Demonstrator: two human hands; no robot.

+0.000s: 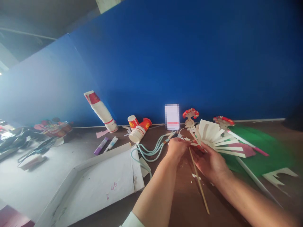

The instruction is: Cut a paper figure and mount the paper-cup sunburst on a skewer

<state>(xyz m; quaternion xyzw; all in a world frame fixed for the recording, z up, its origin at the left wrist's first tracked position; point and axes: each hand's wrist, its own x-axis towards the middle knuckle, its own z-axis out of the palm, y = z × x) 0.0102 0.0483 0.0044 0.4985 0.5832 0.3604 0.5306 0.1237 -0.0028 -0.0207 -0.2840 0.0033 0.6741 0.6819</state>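
My right hand [214, 162] grips a paper cup cut into strips [209, 132]. The white strips fan outward beyond my fingers, and a little red print shows near the fingertips. Close on its left, my left hand [178, 147] is closed in a pinch where the upper end of a thin wooden stick [199, 181] meets the fingertips. The stick slants down toward me between my forearms. Its top end is hidden by my fingers. Just behind the hands stands a paper figure with red curled hair [190, 117].
A white box lid [99, 183] lies left of my arms, beside a coiled pale-blue cable [151, 153]. Stacked paper cups [101, 112], fallen cups [139, 130] and a purple glue stick [101, 146] are farther back. At right are a green sheet [267, 145] and paper scraps [279, 176]. A blue partition [177, 56] closes the back.
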